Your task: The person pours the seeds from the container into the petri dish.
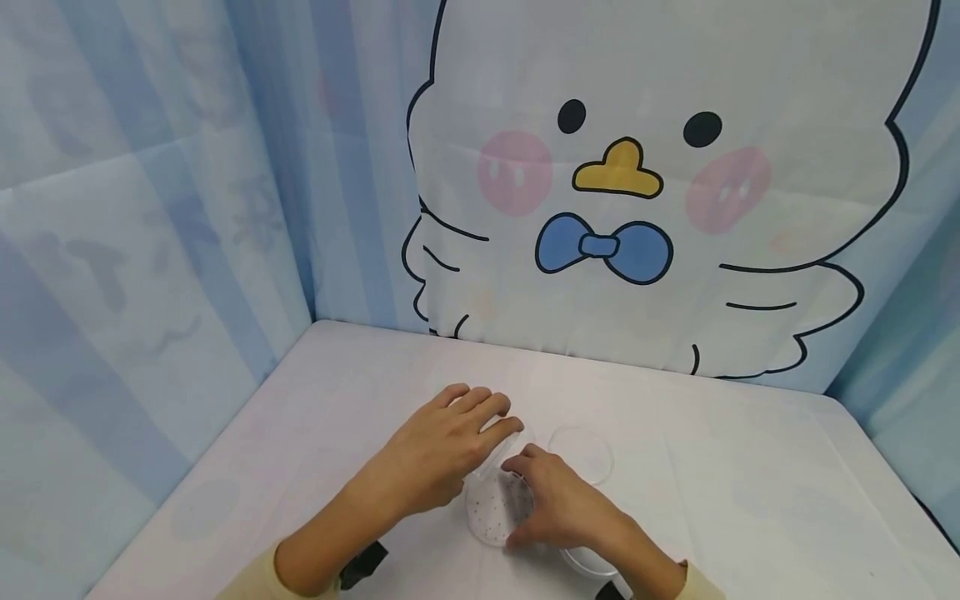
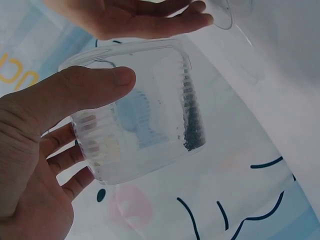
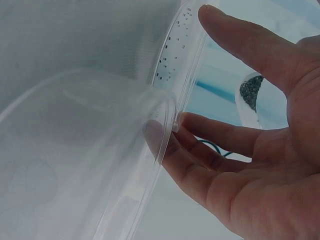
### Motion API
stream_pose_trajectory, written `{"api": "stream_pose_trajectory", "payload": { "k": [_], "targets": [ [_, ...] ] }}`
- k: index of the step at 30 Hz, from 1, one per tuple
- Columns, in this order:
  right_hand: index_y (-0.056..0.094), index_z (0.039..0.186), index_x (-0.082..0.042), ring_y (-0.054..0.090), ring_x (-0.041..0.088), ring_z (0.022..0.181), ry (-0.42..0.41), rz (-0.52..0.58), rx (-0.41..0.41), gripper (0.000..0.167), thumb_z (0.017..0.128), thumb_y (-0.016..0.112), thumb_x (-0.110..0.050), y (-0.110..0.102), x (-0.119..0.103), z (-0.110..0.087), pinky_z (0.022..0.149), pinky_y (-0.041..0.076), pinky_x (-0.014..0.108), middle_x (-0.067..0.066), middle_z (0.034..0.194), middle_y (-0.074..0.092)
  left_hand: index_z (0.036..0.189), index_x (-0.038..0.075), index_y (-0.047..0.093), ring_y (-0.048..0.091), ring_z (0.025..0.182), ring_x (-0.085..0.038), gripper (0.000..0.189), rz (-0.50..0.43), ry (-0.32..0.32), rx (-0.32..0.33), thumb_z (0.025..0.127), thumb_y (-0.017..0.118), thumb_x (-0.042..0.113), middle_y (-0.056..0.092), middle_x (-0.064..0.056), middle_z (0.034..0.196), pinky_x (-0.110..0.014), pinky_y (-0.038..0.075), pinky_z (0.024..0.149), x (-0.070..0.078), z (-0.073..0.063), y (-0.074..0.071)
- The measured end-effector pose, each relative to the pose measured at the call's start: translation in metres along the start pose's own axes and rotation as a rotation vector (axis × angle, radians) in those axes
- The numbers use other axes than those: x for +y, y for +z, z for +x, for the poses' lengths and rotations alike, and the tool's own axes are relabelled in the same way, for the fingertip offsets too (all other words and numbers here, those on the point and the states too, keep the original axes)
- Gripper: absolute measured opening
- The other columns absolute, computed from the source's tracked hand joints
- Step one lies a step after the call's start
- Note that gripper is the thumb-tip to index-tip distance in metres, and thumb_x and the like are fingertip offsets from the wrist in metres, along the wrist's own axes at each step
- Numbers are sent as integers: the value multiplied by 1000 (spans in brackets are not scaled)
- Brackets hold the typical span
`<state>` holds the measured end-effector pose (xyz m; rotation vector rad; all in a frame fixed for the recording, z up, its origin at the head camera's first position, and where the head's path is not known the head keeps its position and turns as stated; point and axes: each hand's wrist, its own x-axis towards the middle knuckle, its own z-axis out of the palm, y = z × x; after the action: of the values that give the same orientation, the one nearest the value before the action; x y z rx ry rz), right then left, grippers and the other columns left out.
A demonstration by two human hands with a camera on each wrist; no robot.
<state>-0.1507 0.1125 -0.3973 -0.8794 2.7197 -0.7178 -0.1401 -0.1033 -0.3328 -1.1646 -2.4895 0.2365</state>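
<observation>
1. One cloth backdrop (image 1: 360, 167) surrounds the work, printed with a single large bird (image 1: 600, 317): two black eyes, two pink cheeks, one yellow beak, one blue bow tie.
2. One table (image 1: 750, 500), covered in pale cloth, carries the things.
3. Two hands, both at work near the table's front. The left hand (image 1: 453, 437) grips a tub between thumb and curled fingers; the right hand (image 1: 551, 500) pinches a speckled dish, thumb and fingers curled at its rim.
4. One clear tub (image 2: 140, 120) with ribbed sides, held tilted at the far left edge of the speckled dish; whether they touch I cannot tell.
5. Three round clear pieces. The speckled dish (image 1: 477, 533) is under the two hands; a second round piece (image 1: 581, 457) lies on the table just beyond the right hand; a third round piece (image 1: 588, 565) is partly hidden by the right wrist.
6. Dark grains, too many to count: one heap (image 2: 194, 132) in a corner of the tub, and scattered specks (image 1: 501, 510) in the dish.
</observation>
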Motion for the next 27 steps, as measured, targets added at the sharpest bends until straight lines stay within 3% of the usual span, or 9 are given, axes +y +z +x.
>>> {"api": "stream_pose_trajectory", "payload": {
  "k": [27],
  "targets": [
    [67,127,5,62,22,103,3,9,-1,84,57,102,-27,1,-1,-1,90,56,38,6,113,65,139,23,60,52,127,-18,82,28,14,10,67,99,25,55,3,136,-36,43,114,2,0,2]
  ]
}}
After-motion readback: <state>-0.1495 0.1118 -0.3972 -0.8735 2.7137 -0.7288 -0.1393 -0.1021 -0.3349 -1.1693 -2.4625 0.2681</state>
